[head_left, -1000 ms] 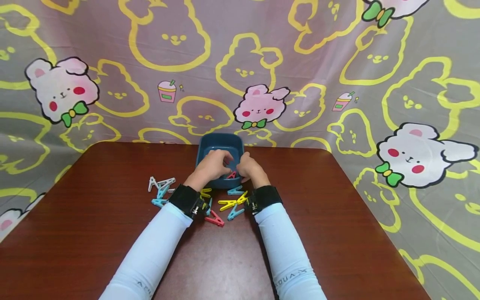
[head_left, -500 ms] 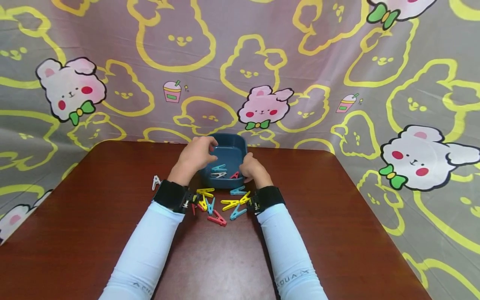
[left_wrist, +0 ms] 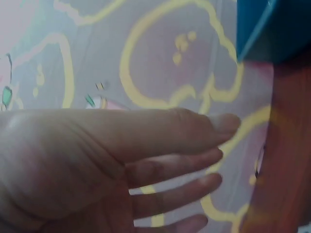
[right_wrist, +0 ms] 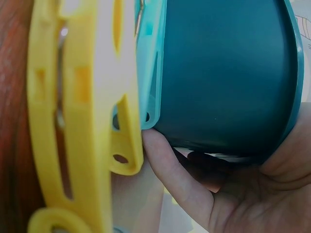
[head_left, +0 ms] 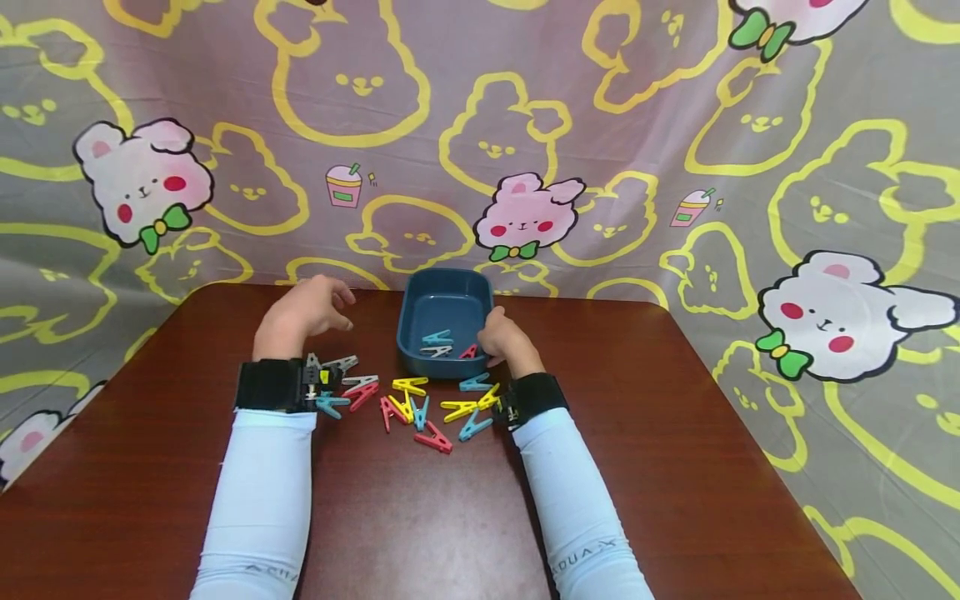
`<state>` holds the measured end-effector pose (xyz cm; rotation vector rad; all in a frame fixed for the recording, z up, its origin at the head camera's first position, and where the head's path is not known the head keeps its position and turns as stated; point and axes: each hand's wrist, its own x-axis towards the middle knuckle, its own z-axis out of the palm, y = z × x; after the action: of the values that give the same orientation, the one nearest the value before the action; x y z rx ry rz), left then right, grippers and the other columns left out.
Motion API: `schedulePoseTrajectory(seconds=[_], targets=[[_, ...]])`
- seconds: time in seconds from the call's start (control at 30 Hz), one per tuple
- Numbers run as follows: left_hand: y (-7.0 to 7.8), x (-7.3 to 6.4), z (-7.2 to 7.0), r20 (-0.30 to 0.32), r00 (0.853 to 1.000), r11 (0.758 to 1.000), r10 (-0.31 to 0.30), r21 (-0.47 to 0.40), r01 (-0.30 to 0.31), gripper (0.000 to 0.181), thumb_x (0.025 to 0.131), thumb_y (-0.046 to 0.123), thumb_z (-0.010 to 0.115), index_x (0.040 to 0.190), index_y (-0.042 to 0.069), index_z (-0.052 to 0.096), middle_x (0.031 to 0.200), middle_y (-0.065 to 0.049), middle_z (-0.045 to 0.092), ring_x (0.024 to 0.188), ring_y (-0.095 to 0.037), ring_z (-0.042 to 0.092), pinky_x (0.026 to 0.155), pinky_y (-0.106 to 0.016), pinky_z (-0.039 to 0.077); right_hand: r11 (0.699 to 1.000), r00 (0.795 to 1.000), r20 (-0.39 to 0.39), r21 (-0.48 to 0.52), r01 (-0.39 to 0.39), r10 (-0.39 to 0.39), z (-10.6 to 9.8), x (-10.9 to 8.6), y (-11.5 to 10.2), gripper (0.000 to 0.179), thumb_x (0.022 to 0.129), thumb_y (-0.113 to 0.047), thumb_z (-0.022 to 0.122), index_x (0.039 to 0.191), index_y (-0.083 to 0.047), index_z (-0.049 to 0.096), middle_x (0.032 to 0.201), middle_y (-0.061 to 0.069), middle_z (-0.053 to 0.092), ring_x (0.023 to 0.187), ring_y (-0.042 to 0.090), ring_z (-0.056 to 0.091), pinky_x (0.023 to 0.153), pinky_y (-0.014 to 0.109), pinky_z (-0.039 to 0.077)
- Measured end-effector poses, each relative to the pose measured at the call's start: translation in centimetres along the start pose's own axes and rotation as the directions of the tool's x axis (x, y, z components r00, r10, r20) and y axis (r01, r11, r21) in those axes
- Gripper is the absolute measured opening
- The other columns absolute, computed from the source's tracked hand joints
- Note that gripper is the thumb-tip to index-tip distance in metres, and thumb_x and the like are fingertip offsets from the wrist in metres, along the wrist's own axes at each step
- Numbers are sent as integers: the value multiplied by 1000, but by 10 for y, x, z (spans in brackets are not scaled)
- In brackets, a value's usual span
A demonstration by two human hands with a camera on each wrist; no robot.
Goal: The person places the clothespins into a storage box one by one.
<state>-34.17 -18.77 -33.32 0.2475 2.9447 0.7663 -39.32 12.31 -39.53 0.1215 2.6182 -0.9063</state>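
My left hand [head_left: 303, 317] hovers over the table left of the dark blue plastic box [head_left: 408, 329]. Its fingers are loosely bent and hold nothing; the left wrist view shows the thumb [left_wrist: 194, 128] apart from the other fingers. At the box's right front side, my right hand [head_left: 510, 340] grips the wall. A light blue clothespin [head_left: 437, 337], a white clothespin [head_left: 436, 352] and a red clothespin [head_left: 469, 351] lie inside the box. Close by the right hand, a yellow clothespin [right_wrist: 80, 97] and a light blue clothespin [right_wrist: 153, 73] show in the right wrist view.
Several clothespins lie on the brown table [head_left: 600, 467] before the box, including a red clothespin [head_left: 433, 438] and a yellow clothespin [head_left: 409, 385]. More lie near the left wrist, among them a white clothespin [head_left: 361, 381]. A patterned cloth [head_left: 420, 167] hangs behind the table.
My left hand has moved left, out of the box and away from it. Light blue and white clothespins now show in the box where that hand was. The right hand stays at the wall.
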Motion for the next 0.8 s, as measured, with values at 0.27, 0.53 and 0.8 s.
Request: schedulePoseTrajectory(seconds=[0.27, 0.53, 0.8], targets=[[-26, 2, 8, 108, 992, 998, -62, 41, 58, 44, 97, 10, 80, 137, -3, 68, 139, -31, 66, 119, -47, 64, 103, -63, 57, 1000, 1000, -10, 5, 2, -2, 1, 0, 1, 78, 117, -17, 42, 172, -1, -11, 165, 30, 46, 101, 35, 81, 86, 40, 68], [-28, 5, 23, 219, 972, 996, -84, 53, 74, 40, 92, 13, 83, 128, -1, 73, 131, -28, 70, 111, -41, 63, 93, -55, 58, 1000, 1000, -8, 21, 4, -4, 3, 0, 3, 78, 117, -16, 43, 173, 0, -8, 165, 29, 46, 99, 35, 80, 84, 39, 69], [-27, 7, 27, 242, 965, 994, -100, 65, 87, 36, 91, 11, 84, 124, 0, 75, 125, -24, 72, 106, -37, 63, 90, -51, 58, 1000, 1000, 1, 1, 0, 0, 0, 1, 1, 78, 117, -16, 42, 172, -1, -12, 164, 30, 48, 97, 35, 80, 84, 39, 68]])
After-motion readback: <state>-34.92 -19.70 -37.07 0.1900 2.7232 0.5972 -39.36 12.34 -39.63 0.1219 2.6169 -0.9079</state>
